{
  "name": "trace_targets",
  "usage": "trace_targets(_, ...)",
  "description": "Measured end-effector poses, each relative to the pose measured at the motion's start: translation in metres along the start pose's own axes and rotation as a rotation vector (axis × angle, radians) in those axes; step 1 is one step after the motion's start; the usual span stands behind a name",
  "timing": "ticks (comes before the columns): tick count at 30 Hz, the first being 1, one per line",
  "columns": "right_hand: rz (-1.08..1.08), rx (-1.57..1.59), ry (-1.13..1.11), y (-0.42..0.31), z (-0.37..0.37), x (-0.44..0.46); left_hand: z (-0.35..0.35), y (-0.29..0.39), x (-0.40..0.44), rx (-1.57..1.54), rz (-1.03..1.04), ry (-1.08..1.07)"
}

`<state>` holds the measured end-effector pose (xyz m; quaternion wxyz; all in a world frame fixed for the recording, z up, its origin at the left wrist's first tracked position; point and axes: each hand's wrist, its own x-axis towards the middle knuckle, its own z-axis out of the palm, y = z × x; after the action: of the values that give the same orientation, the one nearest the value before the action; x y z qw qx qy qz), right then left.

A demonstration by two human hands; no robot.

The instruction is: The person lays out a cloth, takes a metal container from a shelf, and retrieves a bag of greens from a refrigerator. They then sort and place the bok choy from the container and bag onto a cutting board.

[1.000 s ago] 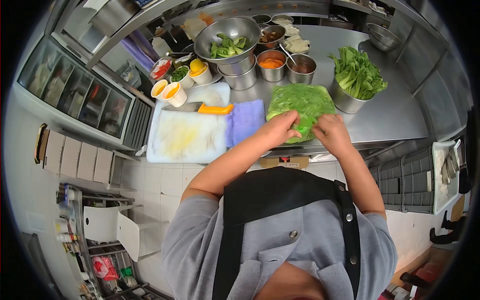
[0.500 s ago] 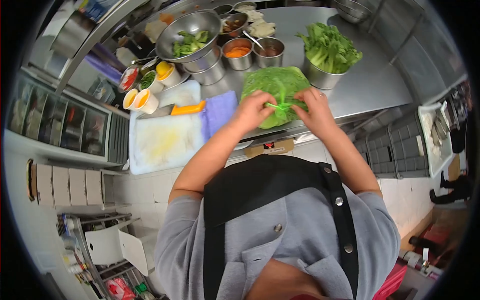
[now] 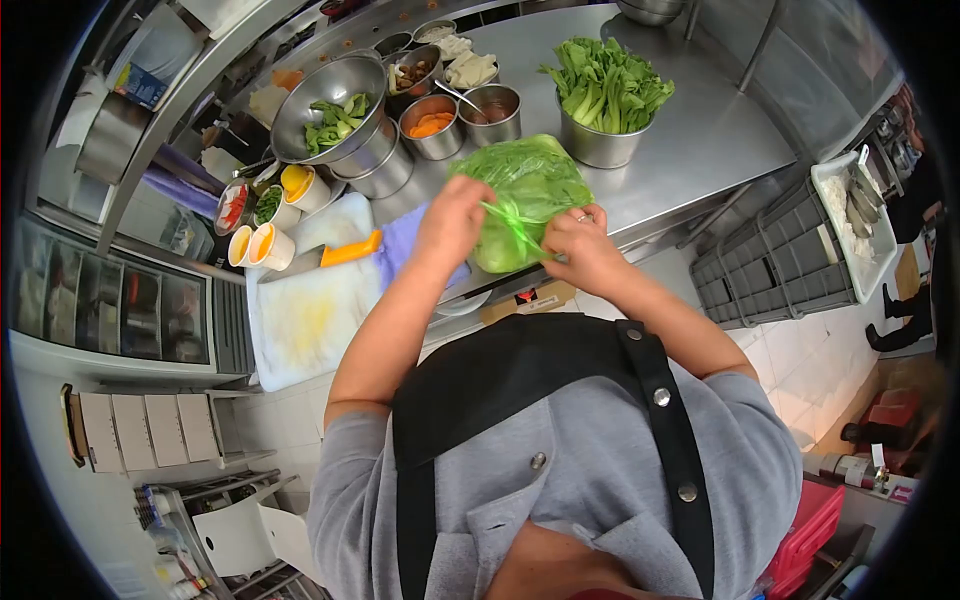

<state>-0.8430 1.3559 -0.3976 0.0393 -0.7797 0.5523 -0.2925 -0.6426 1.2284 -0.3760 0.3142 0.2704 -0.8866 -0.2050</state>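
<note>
A green plastic bag (image 3: 530, 185), bulging with leafy greens, rests on the steel counter near its front edge. My left hand (image 3: 452, 222) is closed on one end of the bag's twisted neck. On the other side, my right hand (image 3: 580, 243), with a ring on one finger, pinches the other end. Bright green plastic stretches between the two hands. To the left lie a purple cloth (image 3: 400, 240) and a knife with an orange handle (image 3: 350, 252) on a white cutting board (image 3: 300, 335).
Behind the bag stand a metal pot of leafy greens (image 3: 605, 145), a pot of sliced carrots (image 3: 432, 142) and a pot with a spoon (image 3: 492, 128). A steel bowl (image 3: 290, 120) with cut greens sits on stacked pots. Grey crates (image 3: 770, 265) stand at right, with a person's legs beyond.
My hands have moved apart, pulling the bag's neck out to both sides. The head view has shifted, so the counter items appear further left.
</note>
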Motion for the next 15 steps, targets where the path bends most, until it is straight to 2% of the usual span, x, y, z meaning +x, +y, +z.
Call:
trace_targets(1, -0.05, 0.03, -0.12, 0.004, -0.008, -0.003, -0.001, -0.014, 0.006, 0.013, -0.033, 0.142)
trace_targets(2, -0.053, 0.031, -0.116, 0.006, -0.013, -0.007, -0.001, -0.025, 0.008, 0.026, -0.066, 0.284)
trace_targets(3, -0.1, 0.006, -0.107, 0.009, -0.018, -0.013, -0.003, -0.028, 0.008, 0.03, -0.063, 0.284)
trace_targets(5, -0.148, -0.024, -0.094, 0.014, -0.028, -0.022, -0.006, -0.031, 0.011, -0.321, -0.578, 0.158)
trace_targets(6, -0.096, 0.019, -0.081, 0.017, -0.034, -0.026, -0.007, -0.026, 0.014, -0.322, -0.574, 0.159)
trace_targets(8, -0.041, 0.066, -0.072, 0.016, -0.039, -0.031, -0.011, -0.01, 0.018, -0.64, -0.628, 0.173)
trace_targets(11, 0.012, 0.108, -0.025, 0.007, -0.045, -0.036, -0.012, -0.009, 0.019, -0.752, -0.667, 0.096)
trace_targets(12, -0.002, 0.213, -0.038, 0.0, -0.049, -0.035, -0.015, -0.003, 0.02, -0.752, -0.668, 0.093)
trace_targets(14, -0.017, 0.317, -0.049, -0.001, -0.049, -0.036, -0.02, 0.01, 0.02, -1.11, -0.8, 0.117)
trace_targets(15, 0.002, 0.549, -0.121, 0.002, -0.045, -0.038, -0.02, 0.008, 0.017, -1.11, -0.799, 0.116)
